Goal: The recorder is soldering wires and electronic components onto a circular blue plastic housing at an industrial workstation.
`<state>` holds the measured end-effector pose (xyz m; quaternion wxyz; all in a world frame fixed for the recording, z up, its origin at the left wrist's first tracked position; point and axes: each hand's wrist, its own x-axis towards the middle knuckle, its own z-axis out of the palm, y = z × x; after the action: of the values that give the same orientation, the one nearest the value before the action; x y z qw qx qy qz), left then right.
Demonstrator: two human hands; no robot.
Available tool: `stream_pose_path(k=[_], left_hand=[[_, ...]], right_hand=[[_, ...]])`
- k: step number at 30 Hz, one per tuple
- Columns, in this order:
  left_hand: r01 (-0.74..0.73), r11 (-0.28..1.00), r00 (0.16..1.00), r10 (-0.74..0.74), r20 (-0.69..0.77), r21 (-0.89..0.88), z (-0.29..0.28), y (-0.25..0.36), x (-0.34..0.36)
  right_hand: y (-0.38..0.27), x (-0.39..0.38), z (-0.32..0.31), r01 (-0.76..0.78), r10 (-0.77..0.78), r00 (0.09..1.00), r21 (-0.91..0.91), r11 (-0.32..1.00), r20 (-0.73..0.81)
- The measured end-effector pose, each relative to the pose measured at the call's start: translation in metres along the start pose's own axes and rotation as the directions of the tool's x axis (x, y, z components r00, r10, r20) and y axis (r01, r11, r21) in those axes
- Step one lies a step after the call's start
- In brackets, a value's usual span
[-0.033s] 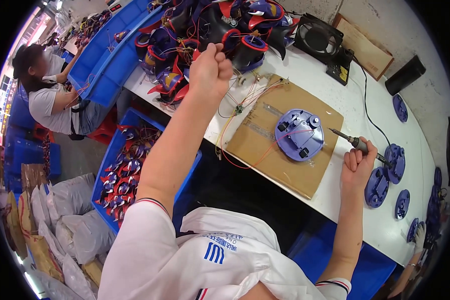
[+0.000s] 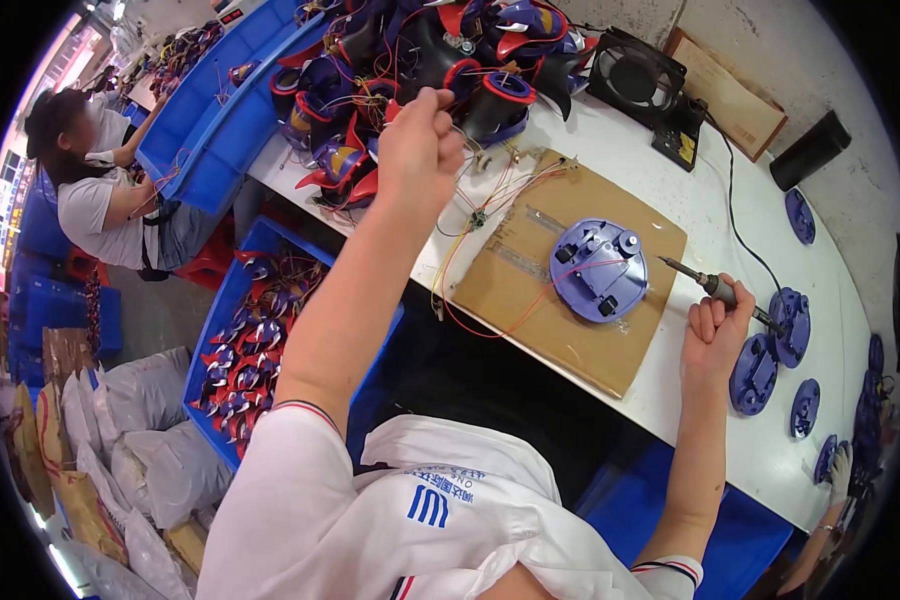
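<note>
My right hand [image 2: 715, 328] is closed round the dark handle of a soldering iron [image 2: 708, 284]. The iron's tip points left at a purple round plastic base [image 2: 598, 270] but stays apart from it. That base carries black parts and a red wire, and lies on a brown cardboard sheet [image 2: 630, 345]. My left hand [image 2: 422, 150] is at the near edge of a heap of purple, red and black plastic shells [image 2: 450, 75] with loose wires. Its fingers are curled; what they hold, if anything, is hidden. Thin wires with a small circuit board [image 2: 478, 217] lie at the cardboard's left edge.
Several more purple bases [image 2: 753, 374] lie on the white table at right. Behind the cardboard stands a black fan [image 2: 635, 75]. A blue bin [image 2: 198, 385] of small red-purple parts is below left. A seated person [image 2: 100, 190] is at far left; another person's gloved hand [image 2: 840, 470] shows at far right.
My left hand has shifted slightly, and its fingers have changed their bend a little. My right hand, the soldering iron and the purple base have not moved.
</note>
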<state>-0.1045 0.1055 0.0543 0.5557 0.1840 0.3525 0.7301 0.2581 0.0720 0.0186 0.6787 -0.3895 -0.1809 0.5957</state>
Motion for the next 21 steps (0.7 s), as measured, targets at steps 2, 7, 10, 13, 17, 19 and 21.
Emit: stream_pose_path(k=[2,7,10,13,17,19,21], left_hand=[[-0.159,0.917,0.987,0.154,0.042,0.365,0.018,-0.008,-0.033],[-0.747,0.323,0.632,0.618,0.468,0.581,0.047,-0.003,-0.047],[-0.620,0.642,0.784,0.526,0.330,0.450,0.067,0.024,-0.052],[-0.481,0.658,0.871,0.433,0.232,0.580,0.074,0.032,-0.039],[-0.615,0.443,0.782,0.450,0.431,0.653,0.059,0.003,-0.054],[-0.665,0.351,0.737,0.453,0.502,0.659,0.049,-0.005,-0.049],[-0.719,0.044,0.611,0.516,0.601,0.694,0.038,-0.010,-0.029]], right_hand=[[-0.001,0.000,-0.003,0.017,-0.017,1.000,-0.002,1.000,-0.009],[-0.007,-0.003,-0.003,0.012,-0.012,1.000,-0.010,1.000,-0.004],[-0.011,-0.008,0.011,-0.008,0.009,0.999,-0.019,1.000,0.047],[-0.012,-0.018,0.034,0.025,-0.013,0.994,-0.111,0.994,0.112],[-0.008,-0.023,0.042,0.111,-0.090,0.984,-0.132,0.985,0.155],[-0.007,-0.021,0.043,0.142,-0.118,0.977,-0.126,0.982,0.180],[-0.006,-0.017,0.037,0.112,-0.102,0.987,-0.076,0.991,0.128]])
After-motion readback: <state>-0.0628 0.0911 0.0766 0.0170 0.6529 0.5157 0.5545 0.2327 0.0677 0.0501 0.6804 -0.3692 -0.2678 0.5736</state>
